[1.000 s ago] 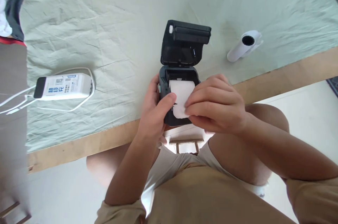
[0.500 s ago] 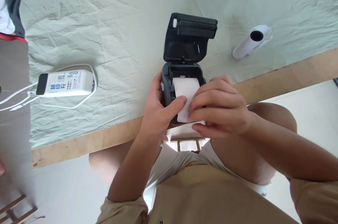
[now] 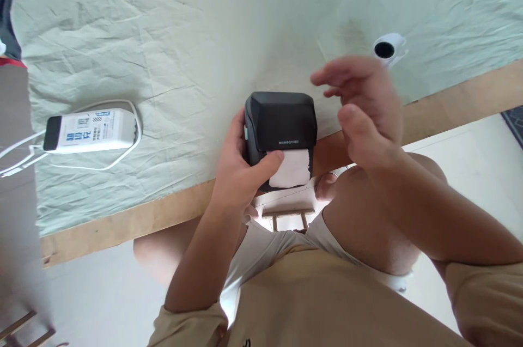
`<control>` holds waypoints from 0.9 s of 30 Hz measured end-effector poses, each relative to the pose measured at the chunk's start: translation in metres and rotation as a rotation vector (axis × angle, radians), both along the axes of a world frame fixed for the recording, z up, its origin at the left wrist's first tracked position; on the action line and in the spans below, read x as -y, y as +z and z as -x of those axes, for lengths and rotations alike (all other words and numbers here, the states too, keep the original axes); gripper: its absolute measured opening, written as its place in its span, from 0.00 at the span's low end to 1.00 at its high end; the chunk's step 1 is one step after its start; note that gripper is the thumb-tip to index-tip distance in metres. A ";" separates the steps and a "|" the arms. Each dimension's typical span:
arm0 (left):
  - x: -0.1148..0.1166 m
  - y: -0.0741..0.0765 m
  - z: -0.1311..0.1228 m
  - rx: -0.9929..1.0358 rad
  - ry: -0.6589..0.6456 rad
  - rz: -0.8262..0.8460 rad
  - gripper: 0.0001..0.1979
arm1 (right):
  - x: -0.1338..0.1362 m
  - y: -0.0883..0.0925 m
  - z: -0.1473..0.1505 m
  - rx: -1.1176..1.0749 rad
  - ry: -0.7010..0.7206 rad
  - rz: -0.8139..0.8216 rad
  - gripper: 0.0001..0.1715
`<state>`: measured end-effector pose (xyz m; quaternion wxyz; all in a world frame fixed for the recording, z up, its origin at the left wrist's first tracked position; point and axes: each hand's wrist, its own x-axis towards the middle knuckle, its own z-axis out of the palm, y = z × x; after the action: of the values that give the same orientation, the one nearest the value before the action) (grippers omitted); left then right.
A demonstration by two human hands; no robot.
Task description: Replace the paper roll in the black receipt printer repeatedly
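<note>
A dark label printer (image 3: 284, 118) is held at the table's front edge, its lid closed. From its front slot a strip of white label paper (image 3: 291, 169) sticks out, with a ragged right edge. My left hand (image 3: 241, 167) grips the printer's left side, fingers partly hidden beneath it and the thumb pressing on the paper. Raised to the right of the printer, my right hand (image 3: 365, 113) touches nothing; its fingers are apart and slightly blurred. Partly behind it on the cloth lies a white cylindrical object with a round black end (image 3: 384, 50).
A white power adapter (image 3: 96, 129) with printed text and white cables lies on the left of the pale green cloth (image 3: 183, 64). The wooden table edge (image 3: 134, 213) runs in front of my knees. Part of another person shows at the top left.
The printer's lid has swung from open to closed over the paper. My right hand has let go of the paper and moved up and right. My left hand keeps its grip.
</note>
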<state>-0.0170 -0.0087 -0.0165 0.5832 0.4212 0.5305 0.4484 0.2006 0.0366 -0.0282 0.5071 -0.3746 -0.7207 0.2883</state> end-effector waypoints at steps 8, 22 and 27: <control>0.003 0.009 -0.006 0.164 0.015 -0.020 0.34 | 0.003 0.013 0.001 0.230 0.218 0.332 0.34; -0.002 0.014 -0.018 0.274 0.229 0.128 0.19 | 0.000 0.009 0.003 0.290 0.192 0.144 0.32; -0.004 0.007 -0.019 0.326 0.312 0.131 0.17 | 0.002 0.008 0.000 0.236 0.075 0.054 0.26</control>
<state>0.0019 -0.0042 -0.0093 0.6109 0.2174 0.5160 0.5598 0.2010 0.0347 -0.0205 0.3973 -0.3923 -0.7808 0.2803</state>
